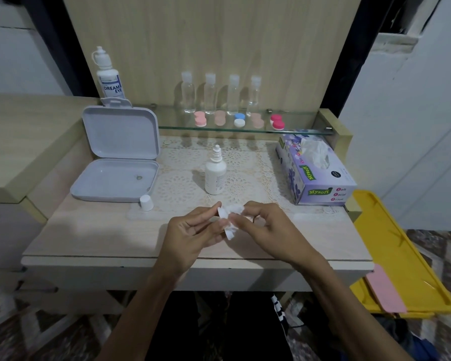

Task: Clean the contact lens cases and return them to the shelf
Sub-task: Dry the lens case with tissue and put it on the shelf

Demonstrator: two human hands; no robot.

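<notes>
Tabletop takes the working kit, landmark being the solution bottle, uncapped at centre for reach. Open white box left of it, likely a drip tray; tissue box right. Glass shelf behind carries five lens cases, seemingly finished. In front of the bottle, left hand and right hand pinch a tissue wad, fingers curled, probably wiping a case part; that part hidden.

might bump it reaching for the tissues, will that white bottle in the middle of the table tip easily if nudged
Probably yes. The white bottle stands upright, tall and narrow on a small base, so a knock near the top could topple it. It sits on a lace mat, likely an uneven footing. Its cap appears to be off, so it might spill.
</notes>
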